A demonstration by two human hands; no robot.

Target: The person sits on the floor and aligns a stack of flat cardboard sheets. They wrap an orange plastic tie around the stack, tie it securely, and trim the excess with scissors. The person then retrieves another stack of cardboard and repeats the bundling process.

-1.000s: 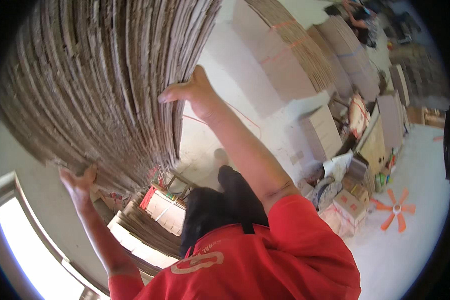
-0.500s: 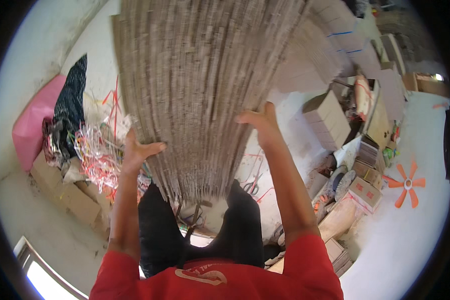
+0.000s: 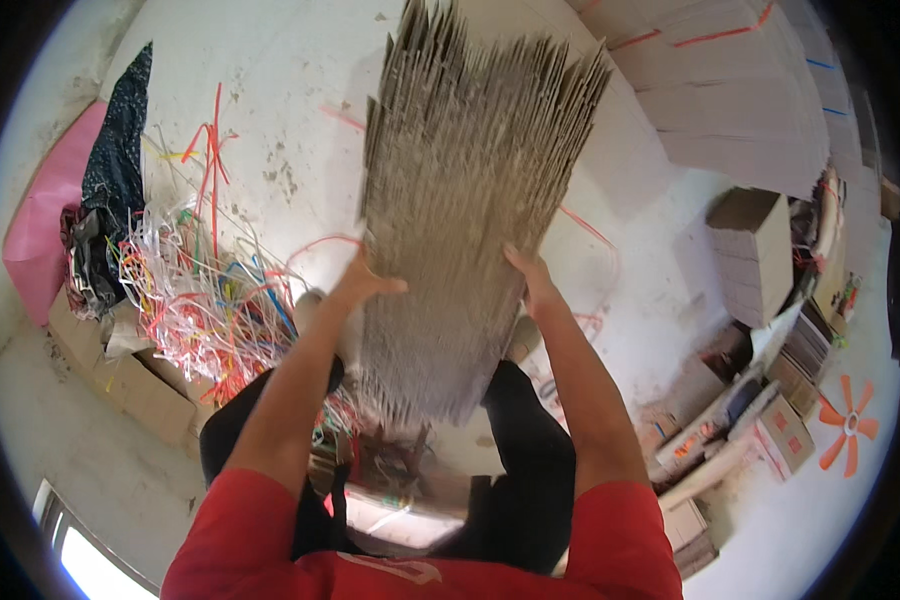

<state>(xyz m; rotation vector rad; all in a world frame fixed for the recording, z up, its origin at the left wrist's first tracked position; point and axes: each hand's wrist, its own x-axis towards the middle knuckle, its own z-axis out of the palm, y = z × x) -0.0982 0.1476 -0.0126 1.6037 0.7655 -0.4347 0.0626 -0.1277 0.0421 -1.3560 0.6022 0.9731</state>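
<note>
A thick bundle of flat cardboard sheets, edges facing up, spans the middle of the view between my legs. My left hand grips its left side, thumb lying over the edges. On the right side my right hand clasps it the same way, thumb on top. The fingers of both hands are mostly hidden down the bundle's sides. At the far end the sheets stick out unevenly. Some of the bundle is smeared by motion.
Tangled plastic strapping lies to the left, by a pink sheet. Big cardboard stacks stand at the far right, with a carton nearer. An orange fan is at the right. Red straps lie on the floor.
The bundle has gone lower and closer to the floor, now looking smaller, with its far end in sight. Both my hands have moved with it, still holding its sides. My legs are wider apart.
</note>
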